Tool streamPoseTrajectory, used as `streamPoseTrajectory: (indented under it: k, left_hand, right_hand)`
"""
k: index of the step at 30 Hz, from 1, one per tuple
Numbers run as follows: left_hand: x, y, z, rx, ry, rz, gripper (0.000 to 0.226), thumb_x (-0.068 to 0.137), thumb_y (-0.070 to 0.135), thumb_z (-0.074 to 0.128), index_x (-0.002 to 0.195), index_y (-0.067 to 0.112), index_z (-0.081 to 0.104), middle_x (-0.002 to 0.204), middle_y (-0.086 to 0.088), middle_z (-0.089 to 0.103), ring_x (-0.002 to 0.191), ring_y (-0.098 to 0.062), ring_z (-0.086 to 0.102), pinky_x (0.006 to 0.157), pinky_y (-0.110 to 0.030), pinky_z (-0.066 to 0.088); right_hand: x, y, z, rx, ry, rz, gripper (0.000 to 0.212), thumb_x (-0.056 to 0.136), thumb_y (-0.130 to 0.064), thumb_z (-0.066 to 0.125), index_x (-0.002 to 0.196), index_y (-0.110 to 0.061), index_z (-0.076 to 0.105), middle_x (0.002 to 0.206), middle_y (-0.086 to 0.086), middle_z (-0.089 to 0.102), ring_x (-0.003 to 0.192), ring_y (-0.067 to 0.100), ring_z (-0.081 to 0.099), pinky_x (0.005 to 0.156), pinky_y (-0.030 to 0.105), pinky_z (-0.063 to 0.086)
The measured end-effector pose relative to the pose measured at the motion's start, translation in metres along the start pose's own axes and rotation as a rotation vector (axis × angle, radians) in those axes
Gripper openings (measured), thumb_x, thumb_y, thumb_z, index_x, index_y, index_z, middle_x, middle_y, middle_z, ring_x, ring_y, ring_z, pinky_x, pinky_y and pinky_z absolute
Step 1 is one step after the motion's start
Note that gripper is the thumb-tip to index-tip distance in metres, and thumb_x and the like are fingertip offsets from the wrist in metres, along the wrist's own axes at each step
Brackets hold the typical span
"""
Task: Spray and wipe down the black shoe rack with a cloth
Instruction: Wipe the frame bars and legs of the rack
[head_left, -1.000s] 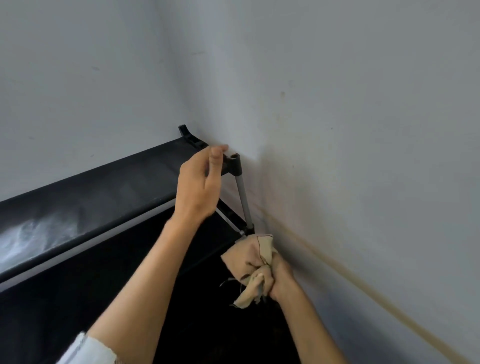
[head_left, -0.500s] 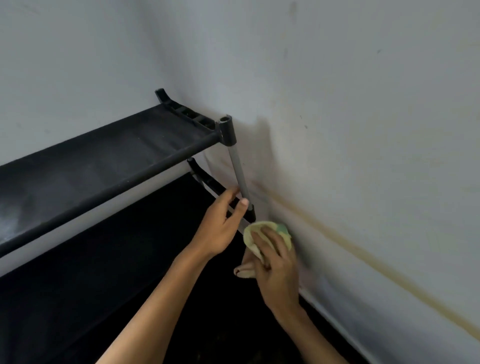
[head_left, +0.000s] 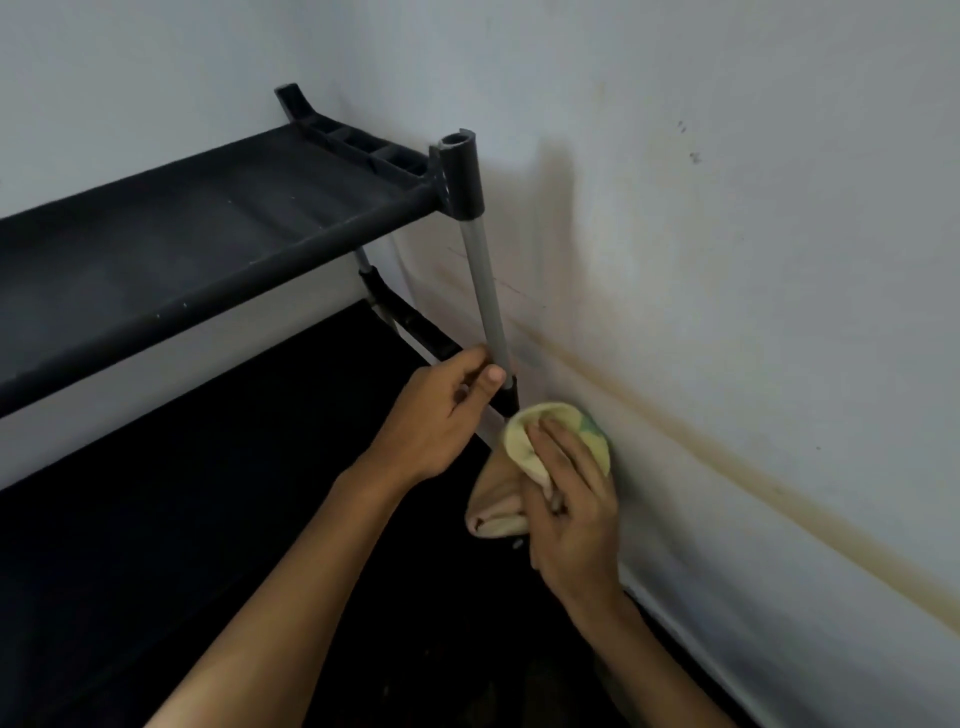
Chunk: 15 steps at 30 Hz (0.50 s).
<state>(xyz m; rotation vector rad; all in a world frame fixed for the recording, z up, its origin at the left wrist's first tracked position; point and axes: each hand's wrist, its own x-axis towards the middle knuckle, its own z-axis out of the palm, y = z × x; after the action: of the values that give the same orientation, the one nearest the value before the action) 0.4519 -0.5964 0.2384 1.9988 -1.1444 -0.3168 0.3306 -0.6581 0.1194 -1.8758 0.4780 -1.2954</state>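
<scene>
The black shoe rack stands in a corner, its top fabric shelf at the left and a darker lower shelf beneath. A grey metal post runs down from the black corner joint. My left hand pinches the bottom of that post between thumb and fingers. Just right of it, my right hand presses a pale yellow cloth against the rack's lower corner joint. No spray bottle is in view.
A white wall runs close along the rack's right side, with a brownish stain line sloping down to the right. Another white wall stands behind the rack. The floor below is dark.
My left hand dropped from the top corner joint to the bottom of the post. The right hand turned palm-down on the cloth at the lower joint. The view moved closer.
</scene>
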Motion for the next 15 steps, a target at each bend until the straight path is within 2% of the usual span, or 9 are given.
streamPoseTrajectory:
  k: [2, 4, 6, 9, 12, 15]
  left_hand:
    - [-0.001, 0.004, 0.001, 0.072, 0.022, 0.007, 0.025, 0.096, 0.04, 0.041, 0.079, 0.054, 0.052, 0.085, 0.013, 0.067, 0.076, -0.016, 0.062, 0.07, -0.038, 0.051]
    - [-0.001, 0.005, 0.002, 0.098, 0.019, -0.003, 0.023, 0.094, 0.046, 0.038, 0.078, 0.059, 0.049, 0.091, 0.006, 0.069, 0.081, -0.023, 0.063, 0.074, -0.045, 0.052]
    - [-0.002, 0.004, 0.001, 0.085, 0.016, -0.001, 0.018, 0.089, 0.057, 0.034, 0.086, 0.055, 0.051, 0.1, 0.004, 0.069, 0.09, -0.025, 0.063, 0.08, -0.051, 0.051]
    - [-0.005, 0.0, 0.002, 0.065, 0.024, 0.001, 0.035, 0.085, 0.062, 0.03, 0.1, 0.041, 0.054, 0.101, 0.012, 0.068, 0.09, -0.022, 0.064, 0.082, -0.051, 0.051]
    - [-0.006, -0.001, 0.003, 0.064, 0.014, 0.006, 0.038, 0.084, 0.063, 0.03, 0.103, 0.039, 0.053, 0.102, 0.02, 0.065, 0.088, -0.022, 0.064, 0.08, -0.05, 0.051]
    - [-0.005, -0.003, 0.005, 0.054, 0.035, 0.013, 0.038, 0.085, 0.062, 0.03, 0.105, 0.038, 0.053, 0.104, 0.027, 0.063, 0.088, -0.021, 0.065, 0.08, -0.049, 0.052]
  right_hand:
    - [0.005, 0.002, 0.009, 0.021, -0.046, 0.008, 0.041, 0.09, -0.013, 0.051, 0.131, -0.013, 0.051, 0.133, -0.004, 0.052, 0.127, 0.001, 0.043, 0.106, 0.018, 0.035]
    - [-0.009, 0.015, 0.012, 0.065, -0.124, 0.14, 0.04, 0.092, -0.015, 0.049, 0.131, -0.021, 0.05, 0.137, -0.016, 0.047, 0.128, 0.0, 0.043, 0.106, 0.015, 0.032]
    - [-0.03, 0.037, 0.004, 0.054, -0.259, 0.294, 0.038, 0.089, -0.017, 0.049, 0.126, -0.027, 0.051, 0.131, -0.027, 0.043, 0.126, 0.007, 0.047, 0.105, 0.008, 0.028]
    - [-0.043, 0.054, -0.014, 0.01, -0.427, 0.375, 0.037, 0.086, -0.026, 0.045, 0.12, -0.022, 0.059, 0.123, -0.024, 0.049, 0.12, 0.018, 0.055, 0.101, 0.003, 0.028]
    - [-0.034, 0.04, -0.03, 0.062, -0.326, 0.368, 0.033, 0.086, -0.027, 0.047, 0.117, -0.025, 0.058, 0.122, -0.025, 0.05, 0.117, 0.008, 0.053, 0.098, 0.002, 0.029]
    - [-0.005, 0.005, -0.031, 0.125, -0.198, 0.217, 0.034, 0.086, -0.02, 0.054, 0.119, -0.026, 0.057, 0.126, -0.023, 0.051, 0.119, -0.006, 0.048, 0.099, 0.007, 0.032]
